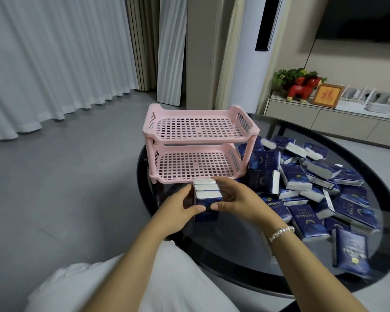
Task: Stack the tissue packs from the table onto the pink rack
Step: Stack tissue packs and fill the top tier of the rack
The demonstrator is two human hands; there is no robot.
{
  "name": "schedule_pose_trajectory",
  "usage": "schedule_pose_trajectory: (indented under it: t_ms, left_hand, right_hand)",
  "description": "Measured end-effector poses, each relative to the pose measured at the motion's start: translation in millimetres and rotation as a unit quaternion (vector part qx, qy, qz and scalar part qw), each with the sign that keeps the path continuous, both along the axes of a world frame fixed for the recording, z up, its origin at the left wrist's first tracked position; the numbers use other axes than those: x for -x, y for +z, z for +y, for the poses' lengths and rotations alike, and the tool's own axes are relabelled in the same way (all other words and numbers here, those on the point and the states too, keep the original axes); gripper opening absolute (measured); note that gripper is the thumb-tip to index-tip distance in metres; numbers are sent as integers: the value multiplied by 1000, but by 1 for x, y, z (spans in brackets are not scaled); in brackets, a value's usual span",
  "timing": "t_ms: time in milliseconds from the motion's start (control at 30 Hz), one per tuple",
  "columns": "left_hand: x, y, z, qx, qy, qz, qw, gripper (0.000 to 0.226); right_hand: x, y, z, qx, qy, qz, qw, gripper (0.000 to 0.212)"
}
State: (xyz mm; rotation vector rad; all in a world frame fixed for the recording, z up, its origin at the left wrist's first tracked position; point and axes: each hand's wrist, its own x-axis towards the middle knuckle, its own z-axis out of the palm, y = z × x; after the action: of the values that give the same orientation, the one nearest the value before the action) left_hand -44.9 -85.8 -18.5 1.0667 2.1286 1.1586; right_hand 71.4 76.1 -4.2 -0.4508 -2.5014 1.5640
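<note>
Head view shows the left hand [180, 207] and right hand [235, 200] curled around opposite sides of a bundle of three tissue packs [206, 198], thumbs on its near face, likely squeezing them together so they move as one block. The bundle stands on end on the glass table [223, 251] just at 6 o'clock of the pink rack [199, 143], whose two shelves are both bare. The loose tissue packs [313, 183] lie heaped at the hands' 3 o'clock, within reach.

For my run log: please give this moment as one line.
left hand: grips tissue packs | right hand: grips same | pink rack: both tiers empty | stage: before placing
</note>
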Motion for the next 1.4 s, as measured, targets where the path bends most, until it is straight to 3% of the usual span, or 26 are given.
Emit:
schedule_pose_trajectory:
  t_ms: [267, 567, 700, 1033, 1400]
  left_hand:
    - [-4, 63, -2, -91, -14, -27, 995, 46]
    - [17, 144, 38, -140, -25, 1, 990, 58]
    - [37, 163, 71, -136, -30, 26, 990, 62]
    - [93, 147, 163, -120, -9, -9, 993, 68]
    - [109, 116, 186, -88, -16, -9, 996, 63]
  right_hand:
    - [-14, 76, 5, -60, -5, 4, 998, 62]
    - [-2, 152, 42, -101, -5, 39, 994, 71]
    - [22, 167, 73, -127, -7, 57, 990, 58]
    - [95, 148, 153, -141, -55, 25, 988, 69]
    - [116, 118, 166, -194, -91, -31, 976, 75]
